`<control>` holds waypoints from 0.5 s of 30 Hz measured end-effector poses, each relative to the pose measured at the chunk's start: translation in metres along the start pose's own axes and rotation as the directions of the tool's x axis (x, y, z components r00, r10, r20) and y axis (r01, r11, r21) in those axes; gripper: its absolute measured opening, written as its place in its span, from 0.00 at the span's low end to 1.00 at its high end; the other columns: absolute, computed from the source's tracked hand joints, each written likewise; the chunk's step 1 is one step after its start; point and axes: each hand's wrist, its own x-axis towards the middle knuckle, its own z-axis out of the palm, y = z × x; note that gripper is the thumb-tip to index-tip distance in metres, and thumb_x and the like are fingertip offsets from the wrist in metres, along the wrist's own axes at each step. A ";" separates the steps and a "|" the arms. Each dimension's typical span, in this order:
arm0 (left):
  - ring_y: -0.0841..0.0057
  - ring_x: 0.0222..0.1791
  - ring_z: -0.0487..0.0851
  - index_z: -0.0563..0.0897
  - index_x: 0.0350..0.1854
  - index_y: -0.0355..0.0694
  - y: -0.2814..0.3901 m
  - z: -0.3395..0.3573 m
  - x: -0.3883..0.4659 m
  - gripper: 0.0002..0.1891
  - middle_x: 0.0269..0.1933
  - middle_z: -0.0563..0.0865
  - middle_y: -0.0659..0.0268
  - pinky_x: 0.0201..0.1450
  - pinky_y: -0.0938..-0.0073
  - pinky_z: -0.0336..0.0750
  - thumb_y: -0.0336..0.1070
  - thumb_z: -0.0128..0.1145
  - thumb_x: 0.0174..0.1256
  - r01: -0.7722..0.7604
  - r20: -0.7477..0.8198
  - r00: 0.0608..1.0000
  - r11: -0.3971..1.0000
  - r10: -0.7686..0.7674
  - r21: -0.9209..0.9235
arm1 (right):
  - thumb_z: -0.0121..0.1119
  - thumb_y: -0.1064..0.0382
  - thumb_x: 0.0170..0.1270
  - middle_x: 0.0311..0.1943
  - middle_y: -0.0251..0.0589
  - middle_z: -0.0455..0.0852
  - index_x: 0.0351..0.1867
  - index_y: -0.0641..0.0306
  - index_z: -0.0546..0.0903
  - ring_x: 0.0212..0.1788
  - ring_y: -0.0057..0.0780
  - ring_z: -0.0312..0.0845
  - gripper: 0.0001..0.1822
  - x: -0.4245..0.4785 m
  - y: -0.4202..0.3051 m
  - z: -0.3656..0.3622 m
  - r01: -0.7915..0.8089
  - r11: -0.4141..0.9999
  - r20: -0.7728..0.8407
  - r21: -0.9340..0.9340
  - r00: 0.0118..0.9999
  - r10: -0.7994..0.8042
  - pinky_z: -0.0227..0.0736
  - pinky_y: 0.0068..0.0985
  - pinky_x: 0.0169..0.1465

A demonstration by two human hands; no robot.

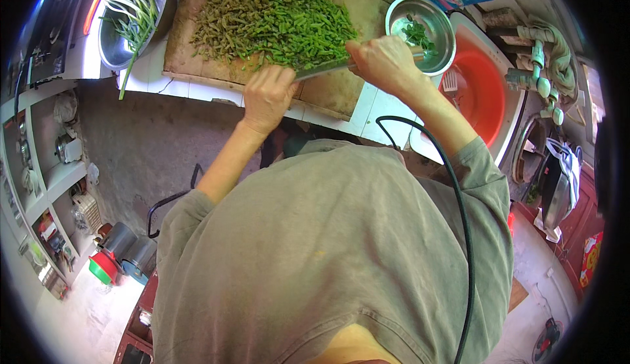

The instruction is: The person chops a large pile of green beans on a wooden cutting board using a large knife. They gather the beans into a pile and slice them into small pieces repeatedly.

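My right hand (386, 64) is closed around the handle end of a kitchen knife (322, 70), whose wooden handle sticks out past the fist. At the blade's other end, my left hand (269, 93) grips it with curled fingers. The blade lies along the near edge of a wide heap of chopped green vegetable pieces (305, 24), which look like cut beans. Those on the left are dull brownish green, those on the right bright green. Beneath the heap is a large wooden cutting board (179, 51). The blade's cutting edge is largely hidden by the pieces.
Scallions (135, 19) hang over a metal basin (106, 54) at the left. Right of the board stands a steel bowl (391, 17) with green leaves (418, 34). Beyond it, a red plastic basin (485, 103) holds a slotted spatula (450, 83). A black cable (462, 206) crosses my right arm.
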 end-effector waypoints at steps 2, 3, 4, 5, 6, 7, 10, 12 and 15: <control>0.69 0.30 0.79 0.73 0.27 0.46 0.005 0.009 0.001 0.10 0.27 0.75 0.68 0.32 0.68 0.71 0.37 0.64 0.51 -0.031 -0.002 0.999 0.999 0.032 0.045 | 0.60 0.56 0.57 0.17 0.44 0.82 0.28 0.59 0.78 0.22 0.43 0.82 0.09 -0.005 0.009 0.020 0.011 1.000 -0.046 0.027 0.999 -0.010 0.75 0.39 0.26; 0.70 0.29 0.78 0.72 0.26 0.46 0.008 0.014 0.003 0.10 0.26 0.75 0.68 0.32 0.68 0.70 0.37 0.63 0.51 -0.044 -0.001 0.999 0.997 0.044 0.069 | 0.59 0.56 0.57 0.16 0.44 0.81 0.28 0.58 0.77 0.21 0.44 0.82 0.09 -0.009 0.017 0.036 -0.001 0.999 -0.079 0.040 0.997 0.004 0.74 0.40 0.25; 0.71 0.28 0.77 0.71 0.25 0.47 0.011 0.020 0.009 0.11 0.25 0.73 0.68 0.32 0.69 0.70 0.40 0.62 0.52 -0.111 -0.024 0.993 0.986 0.115 0.127 | 0.59 0.56 0.57 0.16 0.45 0.81 0.28 0.58 0.77 0.21 0.44 0.81 0.09 -0.015 0.022 0.051 -0.018 0.998 -0.109 0.053 0.994 0.023 0.74 0.40 0.25; 0.71 0.28 0.78 0.72 0.26 0.47 0.010 0.019 0.010 0.11 0.25 0.73 0.68 0.32 0.69 0.70 0.39 0.63 0.52 -0.115 -0.007 0.993 0.987 0.116 0.110 | 0.59 0.55 0.56 0.15 0.45 0.80 0.28 0.58 0.77 0.20 0.44 0.81 0.09 -0.018 0.026 0.064 -0.028 0.998 -0.146 0.062 0.989 0.037 0.73 0.41 0.24; 0.70 0.28 0.78 0.72 0.26 0.47 0.008 0.017 0.011 0.11 0.25 0.74 0.68 0.32 0.69 0.69 0.39 0.63 0.52 -0.126 0.008 0.992 0.988 0.125 0.095 | 0.61 0.55 0.54 0.15 0.46 0.80 0.27 0.56 0.76 0.21 0.46 0.81 0.10 -0.019 0.022 0.067 -0.044 0.997 -0.181 0.069 0.982 0.056 0.73 0.43 0.26; 0.70 0.29 0.78 0.72 0.26 0.47 0.006 0.016 0.013 0.11 0.25 0.74 0.68 0.32 0.69 0.69 0.39 0.64 0.51 -0.137 0.023 0.991 0.987 0.135 0.079 | 0.61 0.55 0.54 0.15 0.46 0.80 0.27 0.56 0.76 0.21 0.46 0.81 0.09 -0.018 0.024 0.067 -0.031 0.998 -0.155 0.062 0.987 0.040 0.73 0.42 0.25; 0.69 0.29 0.79 0.73 0.27 0.46 0.000 0.007 0.022 0.11 0.26 0.75 0.67 0.32 0.68 0.70 0.38 0.65 0.50 -0.082 0.060 0.995 0.996 0.080 0.046 | 0.59 0.56 0.55 0.16 0.47 0.81 0.28 0.56 0.78 0.21 0.46 0.81 0.08 -0.007 0.025 0.050 -0.017 1.000 -0.076 0.023 0.997 0.019 0.74 0.42 0.26; 0.68 0.30 0.79 0.74 0.27 0.45 -0.004 0.001 0.028 0.11 0.27 0.76 0.66 0.33 0.67 0.71 0.39 0.65 0.51 -0.036 0.000 0.999 0.999 0.036 0.013 | 0.59 0.56 0.55 0.18 0.48 0.82 0.29 0.57 0.79 0.23 0.47 0.82 0.09 0.007 0.022 0.018 -0.021 1.000 -0.054 0.011 0.998 0.022 0.74 0.42 0.27; 0.66 0.29 0.80 0.75 0.28 0.45 -0.006 0.006 0.024 0.11 0.27 0.78 0.66 0.32 0.65 0.72 0.40 0.65 0.53 0.030 0.002 1.000 0.998 -0.030 0.048 | 0.61 0.54 0.55 0.21 0.48 0.83 0.30 0.57 0.79 0.27 0.48 0.82 0.10 0.022 0.025 0.008 -0.003 0.999 0.018 0.034 1.000 0.003 0.75 0.43 0.30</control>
